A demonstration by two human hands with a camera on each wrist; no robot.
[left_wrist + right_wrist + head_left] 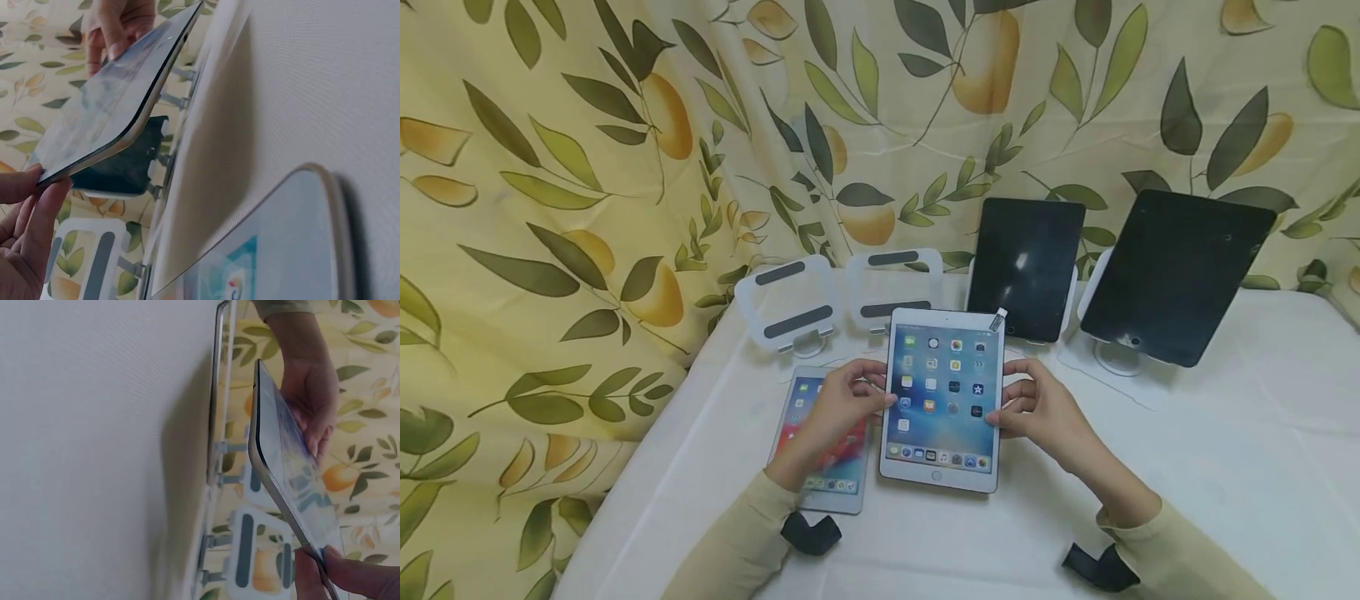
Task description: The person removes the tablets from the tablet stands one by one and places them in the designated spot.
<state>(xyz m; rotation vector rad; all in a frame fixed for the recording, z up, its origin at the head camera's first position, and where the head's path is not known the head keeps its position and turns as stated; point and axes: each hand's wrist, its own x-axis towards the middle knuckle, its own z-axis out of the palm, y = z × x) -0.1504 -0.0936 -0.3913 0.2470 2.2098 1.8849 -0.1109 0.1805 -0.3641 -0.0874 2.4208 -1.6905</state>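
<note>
A white tablet (942,400) with app icons on its screen is held up off the table, tilted, by both hands. My left hand (848,402) pinches its left edge, thumb on the front and fingers behind. At the right edge, my right hand (1043,412) grips it the same way. The wrist views show the tablet (119,106) slanting above the white cloth, with a gap and a shadow beneath. A small printed tab (997,320) sticks out at its top right corner. Below my left forearm, a second white tablet (838,496) lies flat, its screen partly hidden.
Two white stands (790,302) with grey pads, the other stand (895,287) beside it, stand bare at the back. To the right, a dark tablet (1026,267) and a larger dark tablet (1180,275) lean on stands. A patterned curtain (880,150) hangs behind the white-covered table (1247,450).
</note>
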